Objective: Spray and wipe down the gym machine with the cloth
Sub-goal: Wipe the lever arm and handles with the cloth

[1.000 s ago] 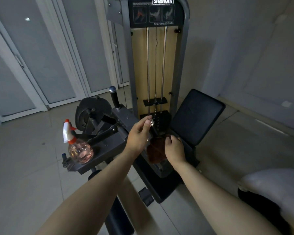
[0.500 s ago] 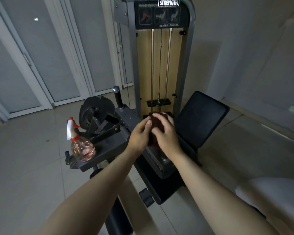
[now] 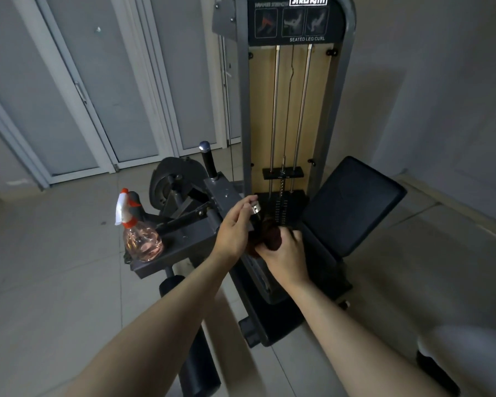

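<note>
Head view: right hand (image 3: 287,260) grips the brown cloth (image 3: 273,238), bunched against the machine (image 3: 242,110) beside the seat. Left hand (image 3: 234,231) pinches a chrome knob (image 3: 255,209) just above the cloth. Bottle (image 3: 142,242) stands upright on the machine's left plate.

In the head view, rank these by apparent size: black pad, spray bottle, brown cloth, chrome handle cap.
1. black pad
2. spray bottle
3. brown cloth, partly hidden, so its place below the bottle is unsure
4. chrome handle cap
</note>
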`<state>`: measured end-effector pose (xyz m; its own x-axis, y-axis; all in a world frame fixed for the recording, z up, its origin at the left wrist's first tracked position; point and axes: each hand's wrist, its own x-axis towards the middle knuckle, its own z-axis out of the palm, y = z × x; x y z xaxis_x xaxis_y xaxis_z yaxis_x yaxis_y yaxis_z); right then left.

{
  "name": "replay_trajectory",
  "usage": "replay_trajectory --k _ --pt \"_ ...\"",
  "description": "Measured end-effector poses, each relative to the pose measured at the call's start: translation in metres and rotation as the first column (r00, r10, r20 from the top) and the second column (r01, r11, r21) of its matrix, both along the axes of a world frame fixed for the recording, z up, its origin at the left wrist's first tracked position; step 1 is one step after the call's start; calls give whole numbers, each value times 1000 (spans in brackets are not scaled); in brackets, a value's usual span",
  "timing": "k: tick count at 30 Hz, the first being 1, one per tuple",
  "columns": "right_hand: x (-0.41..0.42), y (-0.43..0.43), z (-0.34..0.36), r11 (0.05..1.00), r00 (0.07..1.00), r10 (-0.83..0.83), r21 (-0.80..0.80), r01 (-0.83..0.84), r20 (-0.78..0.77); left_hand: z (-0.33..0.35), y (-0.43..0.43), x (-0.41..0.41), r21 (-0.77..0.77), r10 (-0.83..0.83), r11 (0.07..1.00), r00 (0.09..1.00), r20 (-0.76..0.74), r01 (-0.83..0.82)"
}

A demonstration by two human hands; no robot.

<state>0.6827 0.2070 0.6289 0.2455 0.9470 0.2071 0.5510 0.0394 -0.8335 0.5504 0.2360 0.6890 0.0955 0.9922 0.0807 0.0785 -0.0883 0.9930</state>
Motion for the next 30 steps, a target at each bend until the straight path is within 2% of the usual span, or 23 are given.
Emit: replay_trajectory --k 4,8,10,12,17,21,25,30 --pt "5 3 15 995 998 30 -93 -25 49 1 -2 1 4 0 1000 1000 3 0" --pt "3 16 41 983 968 176 28 -184 177 4 -4 2 -19 3 1000 1000 24 -3" --pt "-3 23 51 974 953 216 23 -225 211 5 -4 3 -42 9 999 999 45 -7" --pt "-4 30 52 968 956 252 -38 -249 149 5 -4 4 -54 17 998 998 68 -14" --pt "1 38 48 928 945 303 -186 -322 -121 3 -6 9 -41 43 998 994 104 -39" --pt "5 38 40 918 917 308 -174 -357 -252 4 -5 9 -6 50 999 995 83 -50" --pt "2 22 9 961 937 248 -58 -270 -247 0 -5 11 21 71 997 995 74 -73" --pt "0 14 -12 989 960 144 13 -145 -240 -9 -3 11 48 79 996 995 54 -81"
